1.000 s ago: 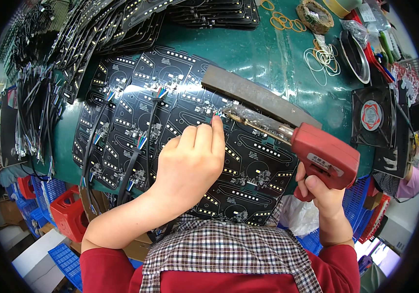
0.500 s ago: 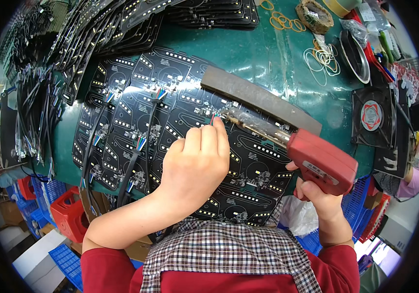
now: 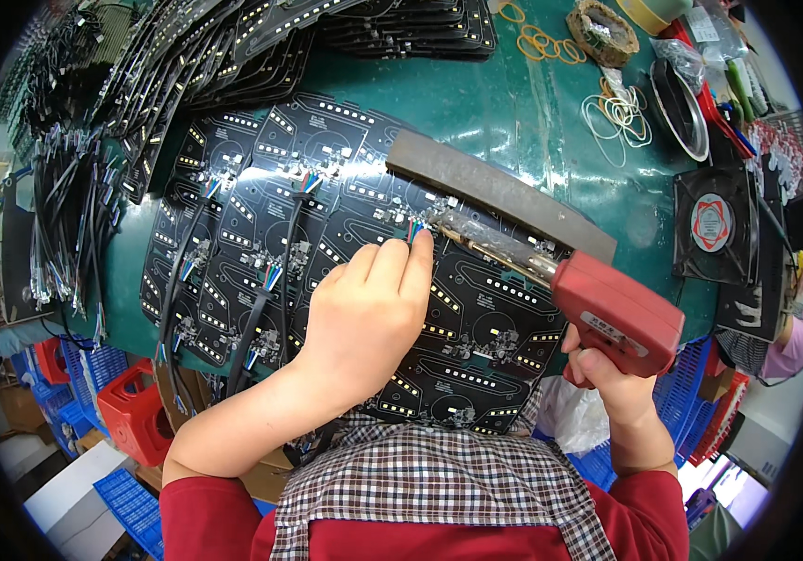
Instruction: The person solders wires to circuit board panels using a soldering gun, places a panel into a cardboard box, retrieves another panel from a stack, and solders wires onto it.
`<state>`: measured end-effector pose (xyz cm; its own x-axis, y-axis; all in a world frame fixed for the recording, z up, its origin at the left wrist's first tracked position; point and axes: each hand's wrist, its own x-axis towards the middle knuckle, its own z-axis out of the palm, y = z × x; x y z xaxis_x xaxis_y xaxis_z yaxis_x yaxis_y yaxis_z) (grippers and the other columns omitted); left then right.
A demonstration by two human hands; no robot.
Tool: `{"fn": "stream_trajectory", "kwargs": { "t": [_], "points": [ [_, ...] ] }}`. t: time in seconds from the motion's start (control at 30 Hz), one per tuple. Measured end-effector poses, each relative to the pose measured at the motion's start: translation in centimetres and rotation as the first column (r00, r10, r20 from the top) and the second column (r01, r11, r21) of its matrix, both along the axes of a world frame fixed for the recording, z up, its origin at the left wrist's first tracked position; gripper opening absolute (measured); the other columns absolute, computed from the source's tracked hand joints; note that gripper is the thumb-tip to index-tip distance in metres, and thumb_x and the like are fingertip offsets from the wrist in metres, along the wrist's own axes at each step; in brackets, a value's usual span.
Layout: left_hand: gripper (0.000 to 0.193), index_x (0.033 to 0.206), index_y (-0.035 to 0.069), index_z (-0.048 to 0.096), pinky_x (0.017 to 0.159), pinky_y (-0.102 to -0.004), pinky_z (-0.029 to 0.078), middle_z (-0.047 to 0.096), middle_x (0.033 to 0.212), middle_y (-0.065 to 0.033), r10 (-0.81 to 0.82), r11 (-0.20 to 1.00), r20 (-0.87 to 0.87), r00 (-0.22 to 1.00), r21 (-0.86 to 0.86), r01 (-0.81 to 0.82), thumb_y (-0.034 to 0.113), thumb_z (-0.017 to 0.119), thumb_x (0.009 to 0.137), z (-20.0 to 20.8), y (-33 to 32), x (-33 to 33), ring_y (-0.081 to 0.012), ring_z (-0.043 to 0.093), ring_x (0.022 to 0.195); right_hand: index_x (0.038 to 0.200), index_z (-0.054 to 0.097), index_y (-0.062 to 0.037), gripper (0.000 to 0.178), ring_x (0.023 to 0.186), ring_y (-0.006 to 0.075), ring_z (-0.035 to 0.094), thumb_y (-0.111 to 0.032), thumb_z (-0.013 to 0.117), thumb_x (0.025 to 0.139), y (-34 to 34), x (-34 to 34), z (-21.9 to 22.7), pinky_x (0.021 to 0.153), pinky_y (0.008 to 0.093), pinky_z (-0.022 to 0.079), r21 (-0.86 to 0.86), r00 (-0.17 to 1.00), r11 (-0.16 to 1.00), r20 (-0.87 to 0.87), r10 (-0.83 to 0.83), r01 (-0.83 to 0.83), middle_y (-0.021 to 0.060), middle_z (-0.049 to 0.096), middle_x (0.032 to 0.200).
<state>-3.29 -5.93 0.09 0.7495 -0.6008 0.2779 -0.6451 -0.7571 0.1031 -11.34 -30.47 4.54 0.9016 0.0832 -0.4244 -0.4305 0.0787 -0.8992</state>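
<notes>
Black circuit boards (image 3: 487,297) dotted with small white LEDs lie joined in a panel in front of me. At its middle, my left hand (image 3: 371,304) pinches the coloured wires (image 3: 414,230) of a cable against a board, forefinger outstretched; the rest of that cable is hidden under the hand. My right hand (image 3: 612,381) grips the handle of a red soldering gun (image 3: 621,316). Its long metal barrel points left, with the tip close to the wire ends and my left fingertip. Farther left, black cables (image 3: 250,338) with coloured wires run from other boards.
A grey metal bar (image 3: 499,192) lies across the panel just beyond the barrel. Stacked boards (image 3: 205,56) and a cable bundle (image 3: 74,220) occupy the left. A small fan (image 3: 712,224), rubber bands (image 3: 551,45) and a rough-edged container (image 3: 600,30) sit to the right.
My left hand has shifted slightly left and down, baring more of the coloured wires. The right forefinger has drawn in lower on the soldering gun, which has hardly moved.
</notes>
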Motion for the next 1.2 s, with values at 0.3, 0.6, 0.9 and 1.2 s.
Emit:
{"fn": "stream_trajectory", "kwargs": {
  "t": [0.3, 0.6, 0.9, 1.2],
  "points": [
    [0.037, 0.102, -0.003, 0.062, 0.054, -0.0221, 0.045, 0.049, 0.073, -0.0012, 0.019, 0.996, 0.038, 0.999, 0.089, -0.023, 0.009, 0.058, 0.067, 0.1, -0.2, -0.4, -0.0128, 0.052, 0.067, 0.125, 0.047, -0.0011, 0.057, 0.072, 0.0128, 0.056, -0.013, 0.072, 0.075, 1.0, 0.2, -0.5, 0.063, 0.0251, 0.046, -0.239, 0.994, 0.971, 0.111, 0.017, 0.01, 0.0126, 0.061, 0.1],
    [0.043, 0.109, -0.005, 0.058, 0.054, -0.0259, 0.044, 0.047, 0.075, -0.0043, -0.019, 1.0, 0.043, 0.999, -0.021, 0.02, 0.005, 0.057, 0.067, 0.1, 0.0, -0.1, -0.0164, 0.052, 0.067, 0.127, 0.044, 0.0022, 0.068, 0.079, 0.0194, 0.061, -0.03, 0.074, 0.075, 0.4, -3.1, -0.8, 0.073, 0.0307, 0.05, -0.004, 0.932, 0.966, 0.266, -0.246, 0.257, 0.0175, 0.06, 0.107],
    [0.043, 0.112, 0.005, 0.058, 0.083, -0.0385, 0.042, 0.054, 0.105, -0.0121, 0.106, 0.993, 0.06, 0.992, -0.06, -0.103, 0.015, 0.068, 0.072, 1.8, 6.4, -4.7, -0.0277, 0.053, 0.099, 0.119, 0.051, 0.0011, 0.062, 0.131, 0.0374, 0.025, -0.053, 0.044, 0.089, 3.0, -9.2, -8.6, 0.108, 0.0558, 0.008, -0.509, 0.733, 0.78, 0.674, 0.096, 0.365, 0.015, 0.048, 0.124],
    [0.027, 0.105, -0.001, 0.059, 0.084, -0.0427, 0.045, 0.061, 0.098, -0.0176, 0.74, 0.659, 0.097, 0.666, -0.305, -0.687, 0.013, 0.059, 0.082, 1.5, 26.9, 3.4, -0.0349, 0.058, 0.094, 0.129, 0.037, 0.0047, 0.043, 0.12, 0.0272, 0.043, -0.016, 0.046, 0.092, 5.2, -8.5, -12.1, 0.104, 0.0387, 0.03, -0.288, 0.679, 0.903, 0.734, -0.006, 0.319, 0.0164, 0.046, 0.129]
  ]
}}
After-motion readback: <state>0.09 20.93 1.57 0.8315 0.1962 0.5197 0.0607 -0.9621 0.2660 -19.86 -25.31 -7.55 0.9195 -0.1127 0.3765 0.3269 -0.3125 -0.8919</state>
